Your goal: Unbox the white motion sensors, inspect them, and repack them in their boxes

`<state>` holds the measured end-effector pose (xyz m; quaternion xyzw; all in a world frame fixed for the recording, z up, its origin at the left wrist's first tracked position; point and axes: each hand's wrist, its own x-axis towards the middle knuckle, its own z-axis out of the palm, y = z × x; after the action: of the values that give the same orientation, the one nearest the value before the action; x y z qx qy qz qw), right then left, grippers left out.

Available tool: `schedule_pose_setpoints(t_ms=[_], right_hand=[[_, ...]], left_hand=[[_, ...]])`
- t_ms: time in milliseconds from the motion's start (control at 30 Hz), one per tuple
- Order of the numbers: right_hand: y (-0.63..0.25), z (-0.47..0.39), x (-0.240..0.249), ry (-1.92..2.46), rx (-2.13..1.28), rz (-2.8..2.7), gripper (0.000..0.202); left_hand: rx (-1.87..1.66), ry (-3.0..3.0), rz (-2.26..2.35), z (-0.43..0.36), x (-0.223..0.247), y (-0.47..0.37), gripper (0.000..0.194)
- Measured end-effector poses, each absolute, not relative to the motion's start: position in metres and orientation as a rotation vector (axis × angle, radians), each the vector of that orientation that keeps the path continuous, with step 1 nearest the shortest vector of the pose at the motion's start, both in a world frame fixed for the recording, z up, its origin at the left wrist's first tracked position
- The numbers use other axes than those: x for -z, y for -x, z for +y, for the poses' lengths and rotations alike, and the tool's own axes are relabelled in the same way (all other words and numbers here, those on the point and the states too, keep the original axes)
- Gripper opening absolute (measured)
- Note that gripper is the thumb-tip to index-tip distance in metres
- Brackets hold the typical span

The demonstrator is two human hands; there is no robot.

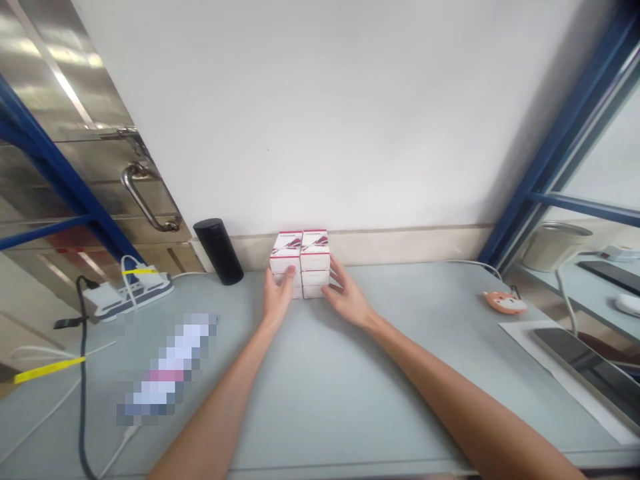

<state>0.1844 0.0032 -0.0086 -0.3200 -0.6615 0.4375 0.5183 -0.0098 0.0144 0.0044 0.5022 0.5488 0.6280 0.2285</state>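
Small white boxes with red edges and printed tops stand in two adjoining stacks near the back of the grey table [310, 373]. On top are the left box [287, 245] and the right box [315, 244]. My left hand [278, 292] grips the left stack, its thumb on the front and its fingers at the outer side. My right hand [347, 297] holds the right stack at its outer side, thumb near the lower front corner. Both stacks stand upright, side by side, with a thin seam between them.
A black cylinder [219, 251] stands left of the stacks by the wall. Farther left are a power strip [133, 298], cables and a pixelated object [173, 367]. At the right lie an orange-and-white item [505, 302] and a dark flat device [590, 367] on white paper.
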Motion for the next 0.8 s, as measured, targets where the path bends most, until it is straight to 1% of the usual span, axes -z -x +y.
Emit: schedule_pose_setpoints(t_ms=[167,433,800], right_hand=[[-0.191,0.005,0.009,0.854,-1.012,-1.704,0.094],[-0.199,0.017,0.011,0.864,-1.042,-1.739,0.089],[-0.193,0.007,0.012,0.892,-1.057,-1.733,0.099]], left_hand=[[-1.733,-1.398,1.481,0.013,-0.006,0.01,0.06],[-1.74,-1.364,1.507,0.014,-0.007,0.007,0.061],[-1.66,-1.326,1.504,0.018,-0.003,0.012,0.065]])
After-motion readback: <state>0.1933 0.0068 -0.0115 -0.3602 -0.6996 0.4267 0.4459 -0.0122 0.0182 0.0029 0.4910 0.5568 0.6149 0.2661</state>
